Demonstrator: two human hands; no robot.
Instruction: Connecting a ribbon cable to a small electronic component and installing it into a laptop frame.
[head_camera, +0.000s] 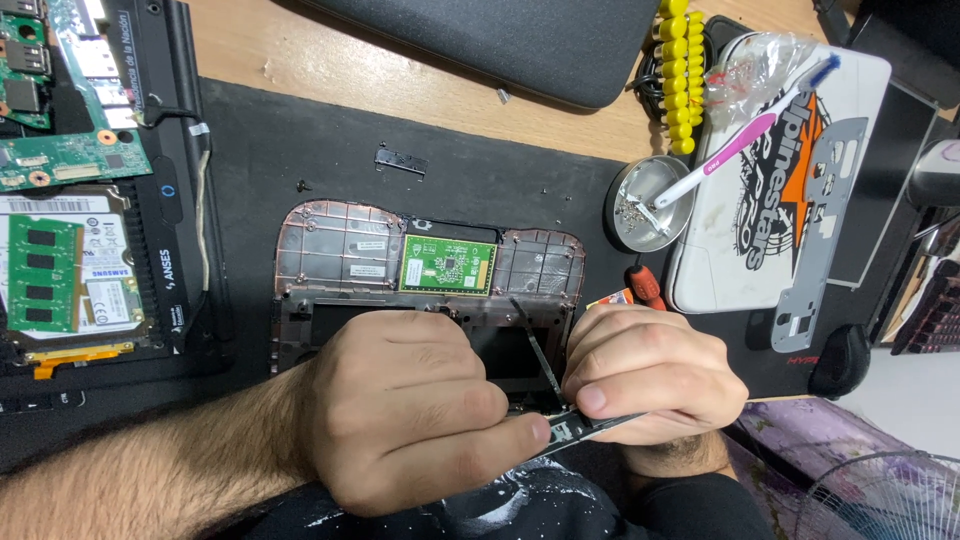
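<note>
Pinching a metal strip (585, 428), both hands (420, 410) (645, 375) gripped it; the dish (628, 228) held screws (632, 210) and a toothbrush (745, 135).

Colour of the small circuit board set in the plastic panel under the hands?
Green, with tiny dark chips; the circuit board shows best in the head view.

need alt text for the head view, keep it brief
Two hands, left and right, pinch tweezers over a dark laptop panel with a green circuit board, on a black mat. A toothbrush lies across a metal dish nearby.
</note>
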